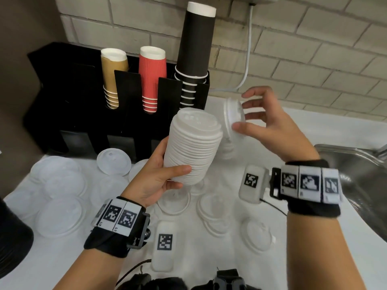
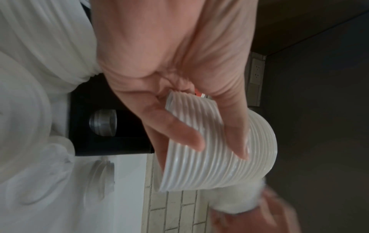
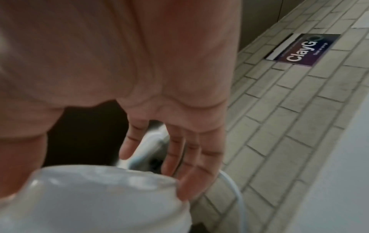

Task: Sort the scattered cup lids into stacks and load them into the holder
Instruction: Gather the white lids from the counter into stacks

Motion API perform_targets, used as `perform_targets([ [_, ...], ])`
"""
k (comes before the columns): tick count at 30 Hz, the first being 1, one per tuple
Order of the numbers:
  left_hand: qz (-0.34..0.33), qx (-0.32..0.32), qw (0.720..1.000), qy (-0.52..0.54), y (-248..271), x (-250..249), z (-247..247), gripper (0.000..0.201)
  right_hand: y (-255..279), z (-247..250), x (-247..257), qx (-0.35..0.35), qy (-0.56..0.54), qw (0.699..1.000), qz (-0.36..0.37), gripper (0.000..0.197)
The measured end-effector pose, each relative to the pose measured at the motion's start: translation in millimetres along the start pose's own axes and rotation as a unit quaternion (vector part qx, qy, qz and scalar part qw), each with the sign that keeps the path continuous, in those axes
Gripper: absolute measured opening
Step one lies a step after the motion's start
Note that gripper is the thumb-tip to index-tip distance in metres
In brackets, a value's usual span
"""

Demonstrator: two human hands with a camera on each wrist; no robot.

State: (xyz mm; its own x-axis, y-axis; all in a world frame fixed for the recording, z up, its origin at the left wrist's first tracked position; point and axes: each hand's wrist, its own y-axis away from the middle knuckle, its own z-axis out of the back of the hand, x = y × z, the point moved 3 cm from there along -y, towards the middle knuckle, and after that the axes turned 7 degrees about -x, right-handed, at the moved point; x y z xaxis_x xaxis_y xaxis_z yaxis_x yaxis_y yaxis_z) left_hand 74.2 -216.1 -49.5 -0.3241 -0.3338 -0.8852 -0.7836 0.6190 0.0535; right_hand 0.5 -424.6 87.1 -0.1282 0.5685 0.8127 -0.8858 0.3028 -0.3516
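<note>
My left hand (image 1: 168, 162) grips a tall stack of white cup lids (image 1: 193, 147) above the counter, thumb in front and fingers behind. In the left wrist view the fingers (image 2: 179, 134) curl round the ribbed stack (image 2: 219, 157). Just right of the stack's top, my right hand (image 1: 243, 110) pinches a white lid (image 1: 231, 116) held on edge between thumb and fingertips. The right wrist view shows that lid (image 3: 99, 197) blurred, with fingers (image 3: 191, 157) on its rim. The black holder (image 1: 83, 91) stands at the back left, against the wall.
Several clear and white lids (image 1: 114, 162) lie scattered over the white counter (image 1: 314, 126). Brown, red and black cup stacks (image 1: 195, 49) fill the holder's top. A steel sink (image 1: 356, 174) is at the right, and black cups (image 1: 12, 237) stand at the left edge.
</note>
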Motion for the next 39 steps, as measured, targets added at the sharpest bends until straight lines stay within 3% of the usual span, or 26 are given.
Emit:
perform_targets([
  [2, 0.004, 0.004, 1.000, -0.002, 1.5, 1.0, -1.6, 0.074, 18.7, -11.0, 26.9, -0.035, -0.018, 0.997, 0.059, 0.042],
  [6, 0.010, 0.014, 1.000, -0.004, 4.6, -0.4, -4.3, 0.076, 35.3, -36.4, 45.9, -0.070, 0.048, 0.992, 0.096, 0.038],
  [16, 0.019, 0.071, 0.997, -0.033, 7.5, -0.2, -11.1, 0.072, 32.5, -46.5, 44.0, -0.038, 0.075, 0.992, 0.093, 0.032],
  [25, 0.014, 0.063, 0.998, -0.021, 7.8, -1.5, -10.7, 0.077, 33.0, -50.6, 46.5, -0.004, 0.080, 0.992, 0.094, 0.032],
  [29, 0.012, 0.046, 0.999, -0.016, 7.9, -2.1, -9.6, 0.083, 31.2, -45.5, 43.8, -0.023, 0.087, 0.988, 0.129, 0.035],
  [31, 0.008, 0.033, 0.999, -0.014, 7.9, -4.5, -6.3, 0.085, 21.4, -34.5, 34.1, -0.070, 0.056, 0.991, 0.103, 0.027],
  [34, -0.008, 0.016, 1.000, -0.022, 7.7, -12.1, 1.3, 0.084, -9.2, -18.7, -1.7, -0.157, 0.037, 0.987, 0.001, 0.004],
  [35, -0.015, 0.011, 0.999, -0.028, 7.2, -15.0, 3.8, 0.083, -21.3, -18.8, -18.2, -0.136, 0.096, 0.985, -0.050, 0.007],
  [36, -0.020, 0.006, 0.999, -0.032, 6.8, -17.7, 6.0, 0.082, -31.7, -22.6, -37.5, -0.069, 0.179, 0.975, -0.108, 0.012],
  [37, -0.024, 0.002, 0.999, -0.033, 6.6, -19.9, 8.3, 0.081, -38.5, -30.4, -57.9, 0.028, 0.260, 0.952, -0.159, 0.020],
  [39, -0.029, -0.002, 0.999, -0.033, 6.0, -23.3, 11.9, 0.079, -39.7, -47.7, -90.2, 0.197, 0.379, 0.876, -0.226, 0.035],
])
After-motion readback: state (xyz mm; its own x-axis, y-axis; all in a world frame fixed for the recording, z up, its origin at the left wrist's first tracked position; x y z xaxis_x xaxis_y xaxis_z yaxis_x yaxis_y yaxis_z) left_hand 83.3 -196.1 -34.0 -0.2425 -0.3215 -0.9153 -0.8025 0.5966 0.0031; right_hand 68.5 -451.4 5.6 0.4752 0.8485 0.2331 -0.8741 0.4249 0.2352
